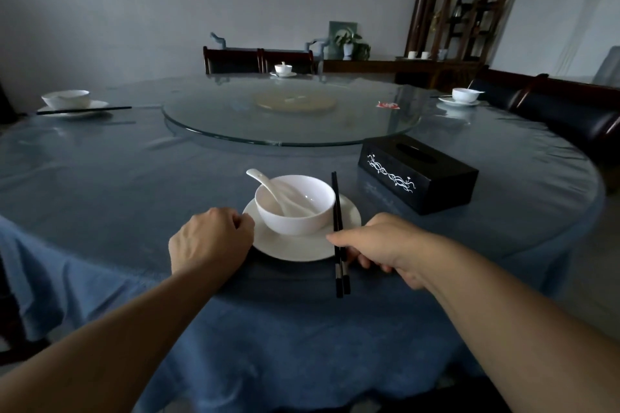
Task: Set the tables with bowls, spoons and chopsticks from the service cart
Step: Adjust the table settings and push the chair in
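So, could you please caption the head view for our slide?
Right hand holds chopsticks across the saucer beside the bowl; left hand curled at its rim.

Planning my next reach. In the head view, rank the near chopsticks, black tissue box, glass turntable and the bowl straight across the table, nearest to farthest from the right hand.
1. Chopsticks, at the right hand, on the plate at its right rim.
2. Black tissue box, beyond and to the right.
3. Glass turntable, in the middle.
4. Far bowl, at the opposite side.
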Tool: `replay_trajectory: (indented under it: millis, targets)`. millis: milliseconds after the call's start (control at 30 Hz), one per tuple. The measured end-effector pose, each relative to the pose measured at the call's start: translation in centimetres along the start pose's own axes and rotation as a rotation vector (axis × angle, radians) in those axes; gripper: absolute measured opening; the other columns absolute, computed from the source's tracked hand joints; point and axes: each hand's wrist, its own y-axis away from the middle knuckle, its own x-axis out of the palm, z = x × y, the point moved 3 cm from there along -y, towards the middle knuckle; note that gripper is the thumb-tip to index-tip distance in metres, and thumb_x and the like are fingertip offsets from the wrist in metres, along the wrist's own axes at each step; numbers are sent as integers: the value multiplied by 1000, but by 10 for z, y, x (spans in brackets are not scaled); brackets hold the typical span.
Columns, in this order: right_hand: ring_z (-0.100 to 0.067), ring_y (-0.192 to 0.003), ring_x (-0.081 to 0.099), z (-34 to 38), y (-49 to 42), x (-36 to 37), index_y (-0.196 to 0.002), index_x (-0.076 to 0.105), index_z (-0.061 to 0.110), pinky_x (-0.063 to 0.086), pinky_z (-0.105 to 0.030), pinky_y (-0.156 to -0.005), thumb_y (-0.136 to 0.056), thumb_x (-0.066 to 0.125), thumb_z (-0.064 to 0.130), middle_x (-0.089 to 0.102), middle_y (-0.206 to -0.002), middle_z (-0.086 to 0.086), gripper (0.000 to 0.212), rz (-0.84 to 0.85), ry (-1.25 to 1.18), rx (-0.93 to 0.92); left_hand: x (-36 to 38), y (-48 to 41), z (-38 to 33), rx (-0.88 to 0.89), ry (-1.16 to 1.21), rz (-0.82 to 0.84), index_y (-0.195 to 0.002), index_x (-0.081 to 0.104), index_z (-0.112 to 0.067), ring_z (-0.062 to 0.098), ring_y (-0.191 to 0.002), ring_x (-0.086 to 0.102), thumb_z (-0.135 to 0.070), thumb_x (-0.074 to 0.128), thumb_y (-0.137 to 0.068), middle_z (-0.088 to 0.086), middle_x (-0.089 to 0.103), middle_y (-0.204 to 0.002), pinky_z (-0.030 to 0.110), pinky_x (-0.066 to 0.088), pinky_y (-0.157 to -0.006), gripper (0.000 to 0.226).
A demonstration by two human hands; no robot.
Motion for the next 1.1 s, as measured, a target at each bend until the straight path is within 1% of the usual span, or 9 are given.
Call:
replay_trajectory:
  millis: [200,433,533,667,767,833,933,1000,1100]
  targets:
    - [-13,-48,41,4,1,1,-76,61,16,28,-24,-46,-81,73,49,57,-57,2,35,27,69,-10,2,9,-13,-124,5,15,-69,57,-14,27,-66,49,-35,37,-91,2,51,-66,34,37,-66,36]
    - [-16,-58,45,2,-2,-2,-82,66,14,34,-25,-51,-87,68,46,59,-65,0,32,75,66,4,4,19,-24,-120,-35,20,-67,58,-15,26,-69,48,-29,31,-90,0,48,-61,42,33,-85,38]
    - [-15,-54,44,4,-4,-4,-79,64,13,34,-24,-48,-90,66,44,59,-66,0,33,77,107,-2,3,20,-26,-126,-33,23,-67,55,-16,26,-69,48,-28,31,-90,0,47,-61,45,31,-90,35]
    - [-11,-40,37,5,-5,-7,-69,60,12,28,-16,-37,-93,64,37,54,-58,0,35,79,128,6,4,20,-28,-120,-35,17,-66,50,-16,25,-68,48,-28,28,-91,2,46,-60,46,30,-91,35]
    - [-12,-40,35,5,-7,-9,-73,62,10,28,-19,-39,-95,63,32,53,-60,-3,31,100,74,22,4,21,-29,-87,-59,41,-68,49,-17,26,-74,47,-27,27,-92,1,44,-62,47,29,-92,34]
    - [-12,-41,35,3,-7,-8,-73,61,10,28,-18,-38,-95,63,33,53,-61,-3,31,99,62,28,1,18,-28,-40,-65,89,-73,54,-15,26,-76,47,-27,27,-93,4,53,-71,44,30,-87,35]
    - [-14,-44,37,4,-6,-7,-71,60,11,29,-19,-40,-94,63,32,55,-61,-4,31,82,86,25,-11,6,-25,-31,42,161,-86,53,-10,31,-78,47,-26,30,-95,18,62,-97,40,37,-79,30]
    - [-16,-49,38,7,-5,-6,-72,59,10,30,-22,-44,-94,59,30,56,-62,-6,30,81,71,38,-26,-6,-24,-35,155,97,-94,47,-7,34,-82,48,-25,31,-97,23,58,-106,40,37,-73,24]
    - [-18,-54,38,10,-4,-5,-71,56,10,29,-27,-47,-96,52,29,55,-64,-9,31,103,38,60,-44,-25,-35,105,204,-37,-115,47,-8,36,-92,51,-24,34,-99,19,49,-118,41,39,-78,27]
